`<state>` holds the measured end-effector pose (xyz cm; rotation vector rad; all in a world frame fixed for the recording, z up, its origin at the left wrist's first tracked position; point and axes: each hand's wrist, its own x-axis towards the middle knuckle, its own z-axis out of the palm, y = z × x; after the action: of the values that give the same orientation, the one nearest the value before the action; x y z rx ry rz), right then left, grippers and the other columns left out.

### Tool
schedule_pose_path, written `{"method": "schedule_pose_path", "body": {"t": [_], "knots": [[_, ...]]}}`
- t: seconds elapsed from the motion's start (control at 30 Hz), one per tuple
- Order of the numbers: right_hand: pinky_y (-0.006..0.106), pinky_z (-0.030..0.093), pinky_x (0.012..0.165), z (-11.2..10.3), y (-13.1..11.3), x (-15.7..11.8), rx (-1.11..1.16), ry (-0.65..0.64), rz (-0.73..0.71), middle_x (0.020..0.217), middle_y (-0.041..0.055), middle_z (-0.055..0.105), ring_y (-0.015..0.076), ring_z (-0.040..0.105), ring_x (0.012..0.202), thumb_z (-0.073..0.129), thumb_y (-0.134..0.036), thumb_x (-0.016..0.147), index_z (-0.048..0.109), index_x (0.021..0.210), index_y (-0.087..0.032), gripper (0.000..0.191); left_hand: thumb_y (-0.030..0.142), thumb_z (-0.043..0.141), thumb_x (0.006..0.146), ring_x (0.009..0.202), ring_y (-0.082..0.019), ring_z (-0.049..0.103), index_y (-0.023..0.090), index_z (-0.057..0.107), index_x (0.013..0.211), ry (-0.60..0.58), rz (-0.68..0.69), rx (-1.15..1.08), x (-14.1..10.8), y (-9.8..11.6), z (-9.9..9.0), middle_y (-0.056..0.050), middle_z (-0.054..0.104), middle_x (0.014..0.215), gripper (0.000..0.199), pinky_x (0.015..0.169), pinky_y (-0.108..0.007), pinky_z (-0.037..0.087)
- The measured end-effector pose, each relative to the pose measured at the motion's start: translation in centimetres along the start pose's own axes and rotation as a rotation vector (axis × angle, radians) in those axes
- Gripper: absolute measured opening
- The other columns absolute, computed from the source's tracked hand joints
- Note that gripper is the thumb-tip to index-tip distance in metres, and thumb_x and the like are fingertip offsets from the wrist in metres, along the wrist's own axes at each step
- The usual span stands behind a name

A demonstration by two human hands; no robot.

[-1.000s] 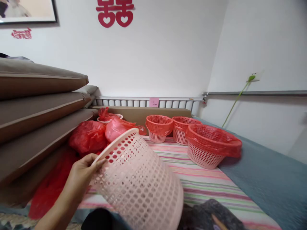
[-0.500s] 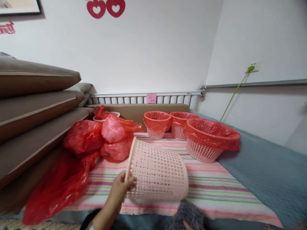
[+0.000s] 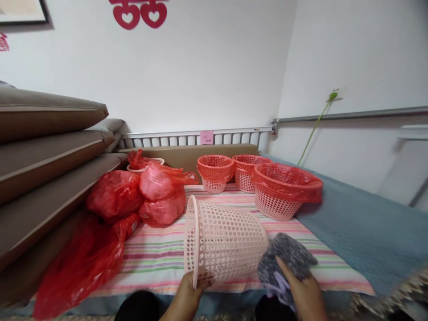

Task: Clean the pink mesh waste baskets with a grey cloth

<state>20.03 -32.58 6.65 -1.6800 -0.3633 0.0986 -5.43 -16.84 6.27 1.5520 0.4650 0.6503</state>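
Note:
A pink perforated plastic basket (image 3: 230, 238) lies tilted on its side over the striped cloth, its open mouth facing left. My left hand (image 3: 190, 290) grips the lower part of its rim, with some fingers hidden behind the holes. In my right hand (image 3: 302, 285) is a bunched dark grey cleaning cloth (image 3: 289, 254) with a light purple part hanging below. The cloth is close against the basket's bottom end; whether it presses there I cannot tell.
Red-bag-lined baskets (image 3: 216, 171) stand at the back, with a larger lined basket (image 3: 279, 205) at right. Filled red bags (image 3: 115, 194) and a loose red bag (image 3: 83, 263) lie at left, beside stacked cushions (image 3: 50, 147). A striped cloth (image 3: 157, 254) covers the surface.
My right hand has come up into view with the grey cloth, reaching the basket's bottom end. The basket has turned, showing more of its mouth, and my left hand is lower on the rim.

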Motion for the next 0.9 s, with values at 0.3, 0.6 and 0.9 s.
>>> {"method": "schedule_pose_path", "body": {"t": [0.3, 0.6, 0.9], "knots": [[0.045, 0.042, 0.098, 10.0, -5.5, -3.8, -0.083, -0.005, -0.476, 0.109, 0.0180, 0.060, 0.0329, 0.056, 0.106, 0.052, -0.043, 0.067, 0.060, 0.100, -0.012, 0.046, 0.059, 0.048, 0.085, 0.105, -0.032, 0.061, 0.024, 0.073, 0.099, -0.128, 0.137, 0.223, -1.6, -0.9, 0.5, -0.010, 0.071, 0.106, 0.045, 0.100, -0.043, 0.041], [0.034, 0.052, 0.087, 11.6, -6.3, -11.0, -0.115, -0.214, -1.010, 0.117, 0.0066, 0.053, 0.0246, 0.059, 0.105, 0.052, -0.017, 0.072, 0.052, 0.111, -0.028, 0.041, 0.051, 0.056, 0.080, 0.087, -0.031, 0.063, 0.022, 0.072, 0.071, 0.003, 0.067, 0.235, -0.8, -2.7, 0.1, -0.005, 0.071, 0.073, 0.035, 0.087, -0.041, 0.048], [0.041, 0.046, 0.092, 11.1, -2.5, -0.6, -0.274, -0.012, -0.830, 0.109, 0.0111, 0.057, 0.0257, 0.054, 0.106, 0.041, -0.020, 0.077, 0.059, 0.101, -0.018, 0.031, 0.031, 0.056, 0.076, 0.115, -0.033, 0.057, 0.021, 0.070, 0.107, -0.009, 0.082, 0.288, 1.6, -2.2, 1.5, -0.009, 0.071, 0.110, 0.035, 0.104, -0.043, 0.039]]}}
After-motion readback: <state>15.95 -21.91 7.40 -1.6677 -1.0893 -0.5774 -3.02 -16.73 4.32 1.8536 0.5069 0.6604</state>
